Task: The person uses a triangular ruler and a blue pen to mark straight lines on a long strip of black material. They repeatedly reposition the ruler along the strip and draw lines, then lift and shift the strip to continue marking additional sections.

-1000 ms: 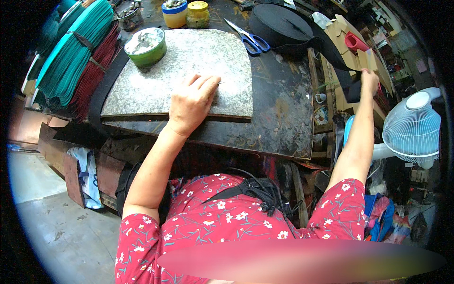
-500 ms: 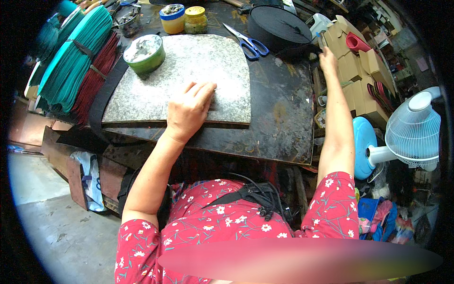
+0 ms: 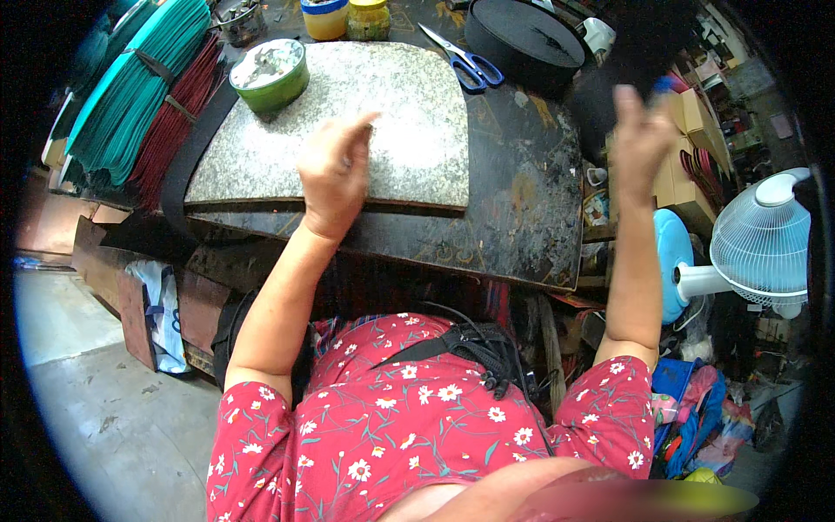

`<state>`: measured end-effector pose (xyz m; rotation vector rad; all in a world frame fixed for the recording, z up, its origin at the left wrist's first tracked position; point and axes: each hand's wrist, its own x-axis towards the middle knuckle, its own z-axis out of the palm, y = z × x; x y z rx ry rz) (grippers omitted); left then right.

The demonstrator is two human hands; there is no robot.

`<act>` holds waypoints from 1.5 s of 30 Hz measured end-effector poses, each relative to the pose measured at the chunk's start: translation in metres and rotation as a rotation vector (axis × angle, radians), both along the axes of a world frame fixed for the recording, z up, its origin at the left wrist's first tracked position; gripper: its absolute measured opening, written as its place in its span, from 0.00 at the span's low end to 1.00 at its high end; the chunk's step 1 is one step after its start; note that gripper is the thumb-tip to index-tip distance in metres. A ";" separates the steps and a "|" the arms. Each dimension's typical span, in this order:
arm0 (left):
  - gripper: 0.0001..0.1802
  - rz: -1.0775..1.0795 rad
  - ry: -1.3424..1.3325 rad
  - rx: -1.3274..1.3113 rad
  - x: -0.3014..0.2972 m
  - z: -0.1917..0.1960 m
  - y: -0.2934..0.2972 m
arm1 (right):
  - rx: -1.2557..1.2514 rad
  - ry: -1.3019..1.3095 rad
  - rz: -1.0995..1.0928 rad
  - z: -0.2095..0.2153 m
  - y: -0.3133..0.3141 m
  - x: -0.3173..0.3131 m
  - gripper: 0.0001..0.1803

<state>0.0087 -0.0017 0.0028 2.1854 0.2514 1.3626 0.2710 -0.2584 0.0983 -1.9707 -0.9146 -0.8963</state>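
Note:
My left hand is over the mottled pale board, its fingers curled and the index finger and thumb drawn together. Whatever it pinches is too small and blurred to name. To the right, beyond the table edge, my right hand is raised and smeared by motion, fingers bent. A small blue thing shows at its fingertips, and a dark black mass lies just behind. Left of that sits a roll of black strip. Blue-handled scissors lie beside the board; a green tin of white stuff stands on it.
Teal bundles and dark red strips are stacked at the left. Two jars, one with a blue rim and one yellow, stand at the back. A fan and cardboard boxes are right of the table.
My right hand has moved down and toward me from the boxes, and the black mass now shows beside it. My left hand has shifted slightly left and up. The view has shifted a little.

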 end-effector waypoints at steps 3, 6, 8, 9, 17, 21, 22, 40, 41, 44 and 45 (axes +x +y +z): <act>0.08 0.080 -0.383 -0.523 -0.011 0.014 0.021 | -0.187 -0.029 0.460 -0.031 0.055 -0.094 0.16; 0.10 0.147 -0.557 -0.582 -0.051 0.045 0.057 | -0.289 0.019 0.625 -0.051 0.092 -0.138 0.23; 0.11 0.188 -0.549 -0.505 -0.078 0.067 0.069 | -0.295 -0.007 0.646 -0.055 0.118 -0.147 0.19; 0.12 0.161 -0.531 -0.420 -0.091 0.079 0.071 | -0.360 0.029 0.618 -0.055 0.129 -0.150 0.17; 0.13 -0.018 -0.351 -0.273 -0.150 0.145 0.048 | -0.309 0.135 0.605 -0.049 0.222 -0.158 0.16; 0.12 -0.009 -0.303 -0.188 -0.100 0.079 0.024 | -0.432 0.517 0.900 -0.055 0.212 -0.156 0.21; 0.11 -0.050 -0.263 -0.247 -0.091 0.065 0.021 | -0.421 0.570 0.945 -0.053 0.204 -0.146 0.20; 0.11 0.145 0.224 -0.181 -0.091 -0.005 0.033 | -0.584 -0.189 0.208 -0.052 0.016 -0.022 0.12; 0.12 0.187 0.221 -0.190 -0.095 -0.004 0.038 | -0.515 -0.242 0.224 -0.054 0.025 -0.028 0.13; 0.12 0.274 0.179 -0.250 -0.108 -0.003 0.054 | -0.557 -0.360 0.302 -0.064 0.058 -0.049 0.16; 0.12 0.341 0.188 -0.218 -0.113 -0.002 0.058 | -0.622 -0.402 0.312 -0.068 0.067 -0.057 0.17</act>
